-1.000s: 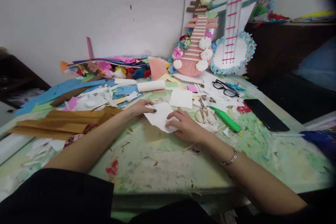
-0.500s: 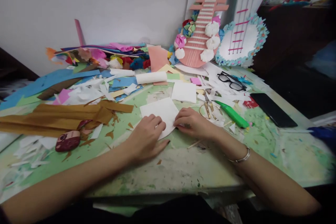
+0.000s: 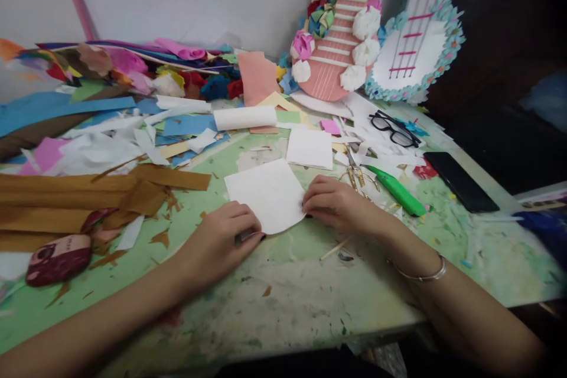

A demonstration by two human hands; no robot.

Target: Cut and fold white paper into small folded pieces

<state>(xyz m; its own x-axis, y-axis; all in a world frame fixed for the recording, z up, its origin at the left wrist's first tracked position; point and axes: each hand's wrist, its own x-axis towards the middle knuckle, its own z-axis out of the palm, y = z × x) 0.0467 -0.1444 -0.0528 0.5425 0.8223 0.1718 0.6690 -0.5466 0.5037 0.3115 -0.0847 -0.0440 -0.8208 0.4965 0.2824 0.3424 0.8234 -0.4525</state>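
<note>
A white piece of paper (image 3: 268, 195) with one rounded edge lies on the green, paint-marked table in front of me. My left hand (image 3: 228, 233) pinches its near left edge between thumb and curled fingers. At the right corner, the fingertips of my right hand (image 3: 330, 201) are closed on the same sheet. Just behind it rests a squarish stack of white paper (image 3: 309, 149). Gold-handled scissors (image 3: 358, 177) lie beyond my right hand, partly covered by it, beside a green utility knife (image 3: 396, 189).
Brown crepe paper (image 3: 66, 198) and a dark red case (image 3: 59, 260) lie at left, with paper scraps around. A white roll (image 3: 245, 118) sits farther back. Glasses (image 3: 394, 128) and a black phone (image 3: 460, 181) are at right. Two paper instruments (image 3: 341, 47) lean on the wall.
My left hand has slid left and nearer along the sheet, uncovering more of it. My right hand keeps its pinch at the right corner. The view has shifted slightly.
</note>
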